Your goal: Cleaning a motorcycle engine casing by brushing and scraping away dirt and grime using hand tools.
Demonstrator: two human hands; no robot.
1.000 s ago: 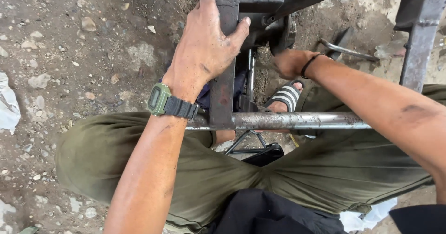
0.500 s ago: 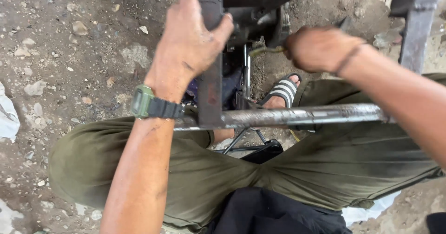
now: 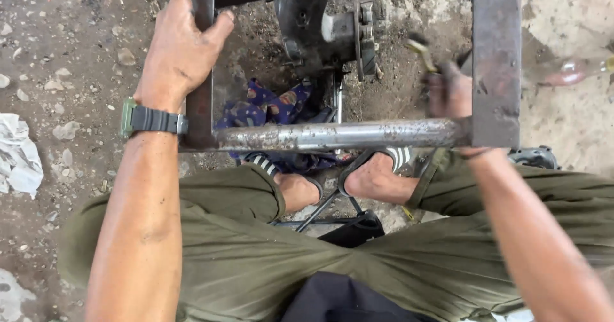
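Gap between upright bars (image 3: 203, 85) open above the crossbar (image 3: 339, 134); engine block (image 3: 326, 28) blocks beyond.

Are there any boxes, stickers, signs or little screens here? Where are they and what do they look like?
Dark wristwatch with a green case: on the left wrist, strap side up; its face is not in view.
Clear plastic bottle: lying on the ground at the right edge; pinkish tint, no label visible.
Crumpled white wrapper or paper: on the dirt at the left edge.
No boxes, stickers or signs show.
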